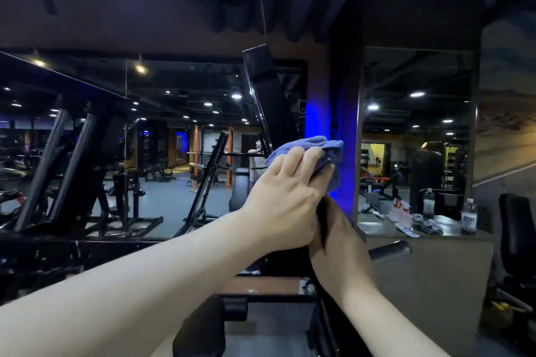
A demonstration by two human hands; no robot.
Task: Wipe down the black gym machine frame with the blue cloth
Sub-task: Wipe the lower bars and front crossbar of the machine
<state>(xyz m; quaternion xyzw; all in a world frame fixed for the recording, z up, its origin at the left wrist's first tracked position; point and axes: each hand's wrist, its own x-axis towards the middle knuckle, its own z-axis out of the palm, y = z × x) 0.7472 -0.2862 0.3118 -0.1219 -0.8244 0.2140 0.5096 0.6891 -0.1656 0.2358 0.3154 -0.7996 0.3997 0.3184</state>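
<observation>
Now your left grip [290, 182] is curled over the blue cloth [307, 143], bunching it against the slanted upright of the black frame [269, 95], with the fingers folded over the top of the wad and the cloth wrapped partly round the beam; that hold looks meant to press fabric on more than one face at a time. Your right grip [339, 235] sits just below, touching the left wrist, and appears clasped round the same beam; I judge it is there to steady you and the frame while the other one rubs. The cloth lies about midway along the visible beam, so the glossy stretch above it, up to the squared top end, probably needs a pass yet. Mind that the cloth's loose tail hangs off the right side, beside the blue-lit pillar [348, 124]; tuck it in if it drags. Off to the right, well apart, a water bottle [468, 217] stands on a table [441, 226].
</observation>
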